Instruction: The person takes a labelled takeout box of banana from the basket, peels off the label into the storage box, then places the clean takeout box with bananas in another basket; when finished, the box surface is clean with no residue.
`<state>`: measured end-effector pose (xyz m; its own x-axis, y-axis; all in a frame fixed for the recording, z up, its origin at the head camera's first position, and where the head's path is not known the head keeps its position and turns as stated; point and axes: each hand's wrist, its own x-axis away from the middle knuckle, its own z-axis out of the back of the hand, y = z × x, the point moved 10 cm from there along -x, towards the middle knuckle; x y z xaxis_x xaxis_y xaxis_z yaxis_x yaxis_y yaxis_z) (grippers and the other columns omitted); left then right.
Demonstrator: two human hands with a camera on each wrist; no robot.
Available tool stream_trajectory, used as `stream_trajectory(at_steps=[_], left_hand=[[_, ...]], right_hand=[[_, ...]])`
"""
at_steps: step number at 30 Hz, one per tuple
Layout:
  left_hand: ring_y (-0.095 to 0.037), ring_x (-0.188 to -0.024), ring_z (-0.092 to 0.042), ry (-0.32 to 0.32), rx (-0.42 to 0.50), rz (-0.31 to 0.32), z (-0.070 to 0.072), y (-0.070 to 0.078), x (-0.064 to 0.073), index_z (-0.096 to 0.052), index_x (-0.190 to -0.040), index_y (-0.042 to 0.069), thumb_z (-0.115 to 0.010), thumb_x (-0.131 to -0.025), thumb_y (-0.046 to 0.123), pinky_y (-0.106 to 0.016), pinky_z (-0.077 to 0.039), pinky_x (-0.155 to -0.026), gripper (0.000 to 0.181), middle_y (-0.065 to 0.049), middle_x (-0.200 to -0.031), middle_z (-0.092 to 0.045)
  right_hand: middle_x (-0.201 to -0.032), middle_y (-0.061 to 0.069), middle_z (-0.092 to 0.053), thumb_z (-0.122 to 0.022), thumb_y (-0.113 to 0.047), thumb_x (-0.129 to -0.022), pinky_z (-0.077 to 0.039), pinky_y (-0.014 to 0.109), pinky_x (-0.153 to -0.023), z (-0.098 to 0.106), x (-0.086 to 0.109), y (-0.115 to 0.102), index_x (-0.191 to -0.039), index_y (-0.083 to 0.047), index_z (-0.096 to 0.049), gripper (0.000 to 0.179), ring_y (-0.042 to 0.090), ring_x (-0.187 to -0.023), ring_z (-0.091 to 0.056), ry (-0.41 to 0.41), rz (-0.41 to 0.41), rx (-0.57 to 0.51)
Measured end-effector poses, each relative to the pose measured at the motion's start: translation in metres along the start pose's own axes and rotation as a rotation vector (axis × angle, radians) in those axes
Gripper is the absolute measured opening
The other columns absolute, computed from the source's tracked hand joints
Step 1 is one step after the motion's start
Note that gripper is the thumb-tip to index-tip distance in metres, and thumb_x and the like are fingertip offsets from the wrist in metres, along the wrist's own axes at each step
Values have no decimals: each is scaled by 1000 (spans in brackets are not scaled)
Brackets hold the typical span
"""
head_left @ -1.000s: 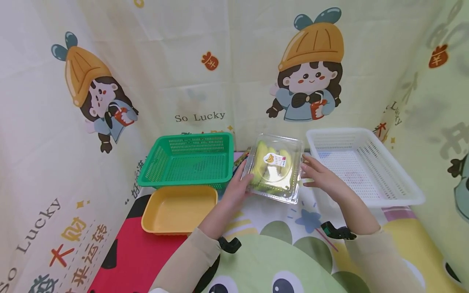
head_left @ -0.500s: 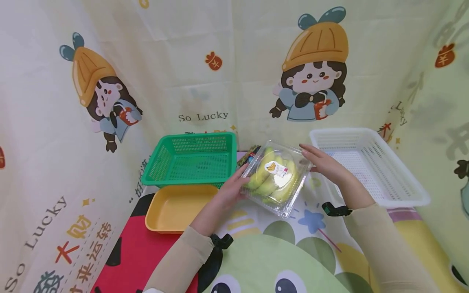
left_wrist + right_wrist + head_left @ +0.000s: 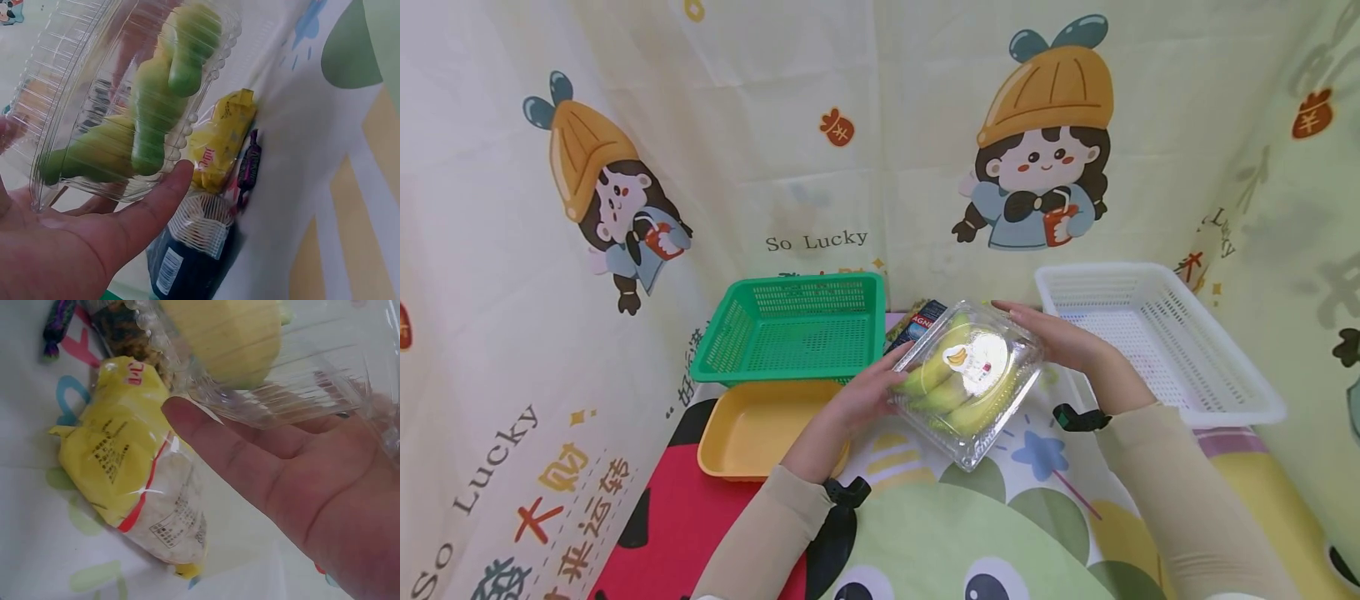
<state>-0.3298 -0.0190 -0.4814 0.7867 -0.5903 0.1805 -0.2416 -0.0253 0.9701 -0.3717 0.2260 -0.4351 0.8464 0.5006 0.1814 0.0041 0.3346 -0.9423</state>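
Observation:
A clear plastic clamshell box (image 3: pixel 958 375) of green-yellow bananas (image 3: pixel 936 371) is held tilted above the table, its round banana label facing me. My left hand (image 3: pixel 865 392) grips the left edge, thumb on the front; in the left wrist view its fingers (image 3: pixel 150 206) run along the box's underside. My right hand (image 3: pixel 1067 342) holds the upper right side, and the right wrist view shows its fingers (image 3: pixel 231 450) stretched out beneath the box. Behind the box lie a dark package (image 3: pixel 917 321), a yellow bag (image 3: pixel 119 437) and a purple-wrapped candy (image 3: pixel 250 161).
At the back left stands a green basket (image 3: pixel 715 354), with a yellow tray (image 3: pixel 722 471) in front of it. A white basket (image 3: pixel 1232 412) is on the right. A printed curtain (image 3: pixel 910 183) hangs behind the table.
The banana box has come lower and nearer me, turned clockwise. My right hand has moved up against its upper right side. More of the dark package shows behind it.

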Motion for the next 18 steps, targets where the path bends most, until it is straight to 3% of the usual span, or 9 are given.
stream_trajectory(at_steps=[6, 12, 18], left_hand=[[-29, -134, -45, -7, -19, 24, 3, -7, -1, -29, -154, 40, -44, -102, 21, -53, -43, -108, 57, -3, -159, -35], [-29, -130, -50, -12, 4, 36, 4, -11, -2, -33, -153, 40, -48, -102, 28, -52, -45, -106, 54, -2, -157, -37], [-33, -138, -42, 70, 6, 3, 12, -7, -1, -30, -156, 31, -46, -102, 49, -55, -42, -109, 59, -6, -157, -35]], right_hand=[[-166, 7, -16, -38, -44, -104, -30, 68, -112, -7, -2, 11, -158, -35, -20, 57, 45, -149, -19, -32, -40, -67], [-168, 4, -9, -46, -40, -103, -31, 65, -112, -9, -1, 13, -158, -33, -20, 62, 45, -150, -14, -6, -54, -75], [-168, 5, -9, -46, -42, -103, -35, 64, -110, -10, 6, 12, -158, -34, -22, 60, 45, -149, -16, 59, -40, -92]])
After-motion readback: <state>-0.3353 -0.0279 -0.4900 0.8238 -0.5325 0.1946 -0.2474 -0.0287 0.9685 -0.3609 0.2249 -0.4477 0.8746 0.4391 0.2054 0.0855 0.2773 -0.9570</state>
